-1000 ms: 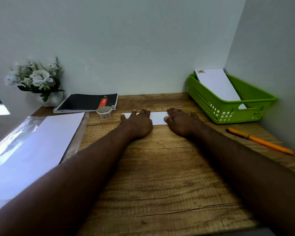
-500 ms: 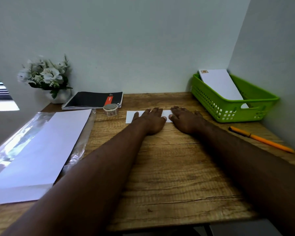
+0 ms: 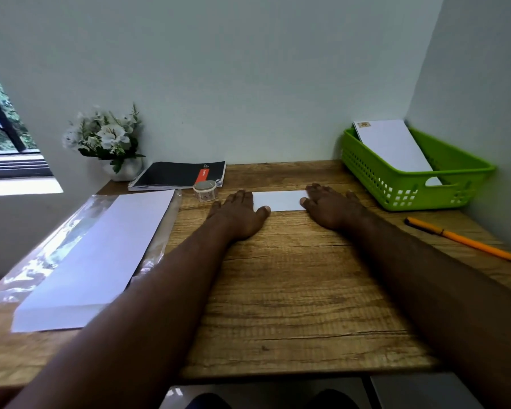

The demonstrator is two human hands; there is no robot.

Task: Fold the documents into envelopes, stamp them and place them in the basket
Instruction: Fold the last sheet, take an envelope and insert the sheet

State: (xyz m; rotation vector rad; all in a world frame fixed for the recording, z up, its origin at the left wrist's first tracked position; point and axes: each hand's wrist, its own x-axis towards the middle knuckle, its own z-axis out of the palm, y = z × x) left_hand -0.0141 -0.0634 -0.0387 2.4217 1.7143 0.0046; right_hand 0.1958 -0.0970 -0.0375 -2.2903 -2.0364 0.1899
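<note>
A folded white document (image 3: 279, 200) lies flat on the wooden desk (image 3: 292, 290), far from me. My left hand (image 3: 239, 215) presses its left end with straight fingers, and my right hand (image 3: 329, 206) presses its right end the same way. The middle of the paper shows between them. A stack of white envelopes (image 3: 101, 255) in a clear plastic sleeve lies at the left. A small roll of stamps (image 3: 204, 190) stands just left of my left hand. The green basket (image 3: 407, 184) at the back right holds one stamped white envelope (image 3: 394, 147), leaning against its far wall.
A black spiral notebook (image 3: 179, 174) lies at the back, with a white flower pot (image 3: 106, 143) to its left. An orange pen (image 3: 460, 239) lies on the right of the desk. Walls close in behind and to the right. A window is at the far left.
My hands have slid apart along the folded paper, the left going left and the right going right, so more of the paper's middle shows. The camera has also tilted.
</note>
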